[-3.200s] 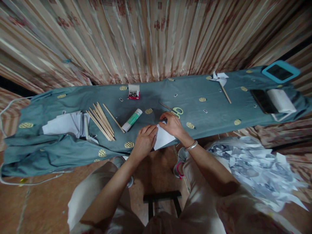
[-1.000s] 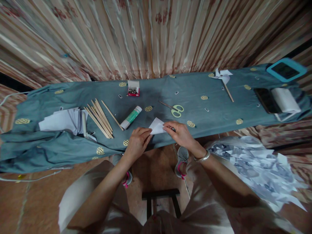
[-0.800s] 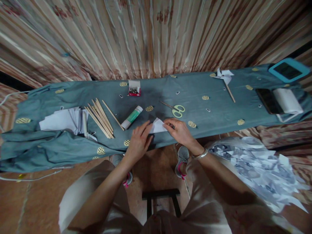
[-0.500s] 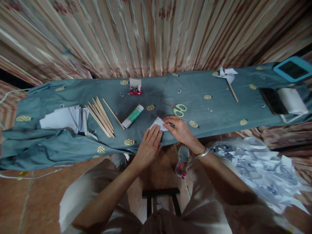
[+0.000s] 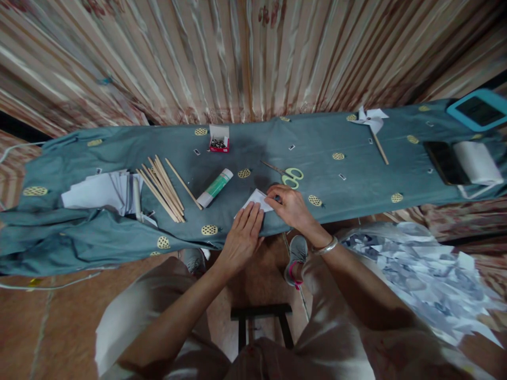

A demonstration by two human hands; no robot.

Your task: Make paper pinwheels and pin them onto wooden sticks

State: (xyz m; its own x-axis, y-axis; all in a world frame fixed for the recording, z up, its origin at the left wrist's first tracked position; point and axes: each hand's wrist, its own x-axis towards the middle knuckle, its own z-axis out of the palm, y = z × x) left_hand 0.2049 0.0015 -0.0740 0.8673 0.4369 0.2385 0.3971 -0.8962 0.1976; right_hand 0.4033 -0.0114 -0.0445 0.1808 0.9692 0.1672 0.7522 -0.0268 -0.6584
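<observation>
A folded piece of white paper (image 5: 256, 197) lies at the front edge of the cloth-covered table (image 5: 317, 179). My left hand (image 5: 243, 232) rests on it with the fingers stretched out flat, covering its lower part. My right hand (image 5: 291, 206) pinches the paper's right corner between thumb and fingers. Just beyond the right hand are scissors (image 5: 291, 177) with pale green handles. A green and white glue stick (image 5: 216, 187) lies to the left of the paper, and a single wooden stick (image 5: 184, 183) touches or nearly touches its lower end.
Several wooden sticks (image 5: 160, 190) and a stack of white paper (image 5: 99, 192) lie at left. An open red box of pins (image 5: 219, 142) sits behind. At right are a paper pinwheel (image 5: 372, 121), a dark phone (image 5: 446, 162) and a blue-framed device (image 5: 479, 110). A bag of paper scraps (image 5: 415, 274) stands below.
The paper has been folded smaller. My left hand has moved from the paper's left edge to lie flat over it; my right hand keeps its pinch at the right corner.
</observation>
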